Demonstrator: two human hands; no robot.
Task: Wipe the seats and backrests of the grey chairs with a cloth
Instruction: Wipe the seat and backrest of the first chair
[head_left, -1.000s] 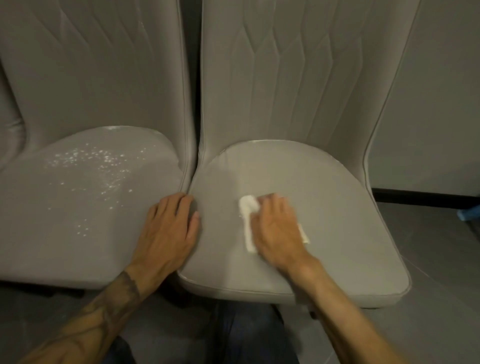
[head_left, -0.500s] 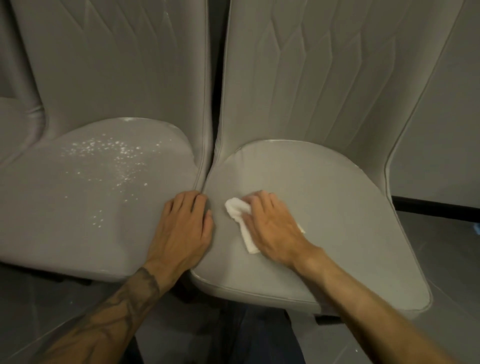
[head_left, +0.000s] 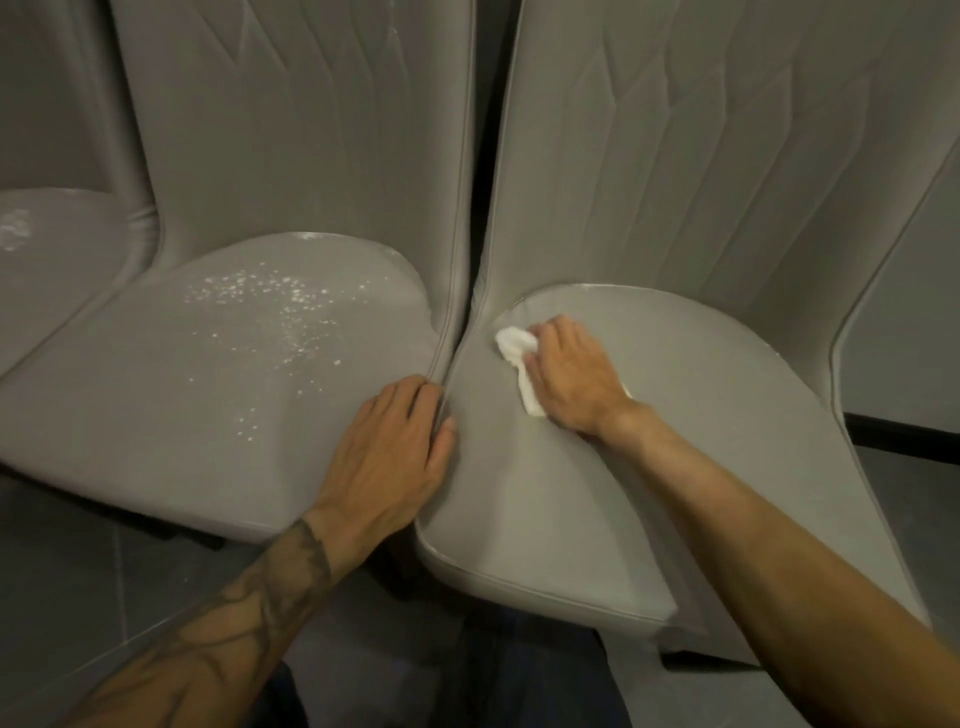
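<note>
Cloth bunched under right hand, on the seat just ahead and right of left hand
Soft, light, limp rag, judged to glide easily on smooth grey upholstery. Right fingers curl over it and press down; best kept wadded under the palm so the tail toward the wrist does not drag. Left hand lies flat, fingers straight, on the neighbouring seat; white specks beyond its fingertips, unwiped

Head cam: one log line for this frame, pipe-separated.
step: wiping | right hand holds cloth on right seat, back-left corner | left hand flat on middle seat edge | white specks on middle seat
</note>
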